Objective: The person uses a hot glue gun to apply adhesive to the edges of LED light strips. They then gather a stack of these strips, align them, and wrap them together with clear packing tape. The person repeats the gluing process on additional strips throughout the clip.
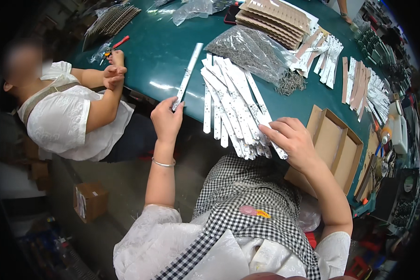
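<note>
My left hand (167, 120) is closed round the near end of a long, thin white strip (189, 70) with dark marks. That strip points away from me over the green table, apart from the others. To its right, at the table's near edge, lies a loose, fanned pile of similar white strips (231, 100). My right hand (290, 139) is at the pile's right side, with thumb and fingers pinching the near end of one slanting strip (262, 105). The fingertips partly cover that strip.
Beyond the pile lie a clear bag of small screws (249, 49), loose screws (291, 83) and stacked brown strips (273, 21). A divided cardboard box (336, 144) stands right. More strips (359, 86) lie far right. At left, another person (74, 105) works near red-handled pliers (121, 42).
</note>
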